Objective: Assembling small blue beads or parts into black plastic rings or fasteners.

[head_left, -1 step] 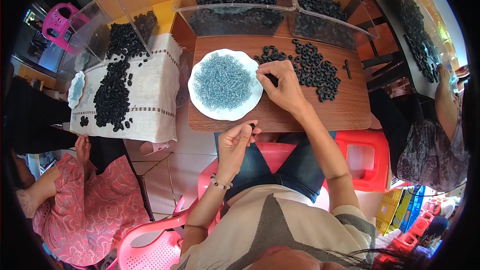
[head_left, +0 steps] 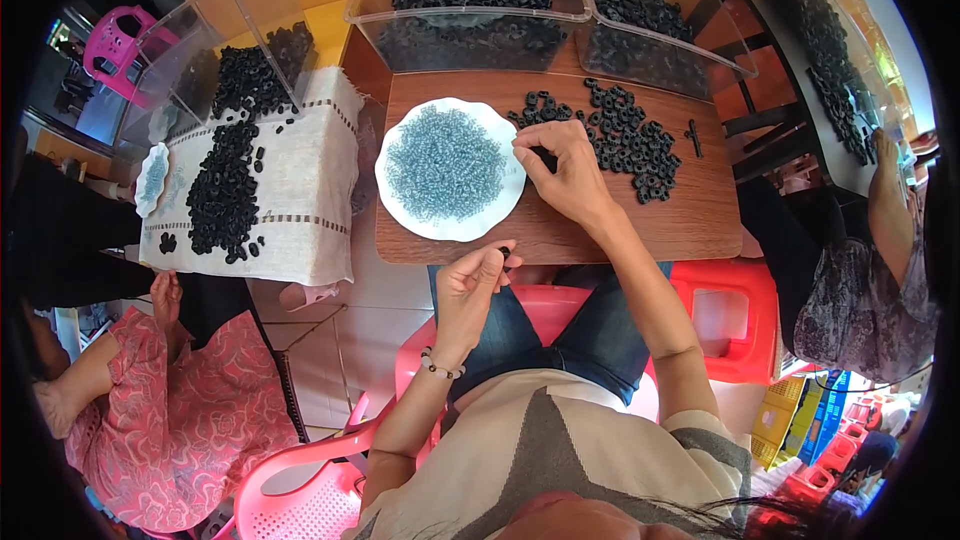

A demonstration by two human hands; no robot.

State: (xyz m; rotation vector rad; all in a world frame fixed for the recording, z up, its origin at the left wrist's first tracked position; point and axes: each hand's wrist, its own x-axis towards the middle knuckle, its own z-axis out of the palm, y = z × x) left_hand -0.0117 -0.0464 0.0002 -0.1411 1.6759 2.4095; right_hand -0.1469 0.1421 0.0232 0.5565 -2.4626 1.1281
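Note:
My left hand [head_left: 472, 288] is closed just off the near table edge, with a small black ring-like piece [head_left: 505, 253] pinched between thumb and fingertips. Beside the right rim of a white scalloped plate [head_left: 455, 229], my right hand [head_left: 572, 175] has its thumb and forefinger pressed together. Whatever sits in that pinch is too small to make out. A heap of tiny translucent blue-grey beads [head_left: 445, 162] fills the middle of the plate. Past my right hand, many loose black ring-like pieces [head_left: 630, 140] lie spread on the brown wooden table [head_left: 660, 230].
Two clear plastic bins [head_left: 465, 13] [head_left: 720, 68] of black pieces stand at the table's far side. On the left, a cloth-covered table [head_left: 310, 180] bears a black heap [head_left: 225, 190] and a small plate [head_left: 153, 180]. Other people sit left and right. A red stool [head_left: 755, 320] stands at my right.

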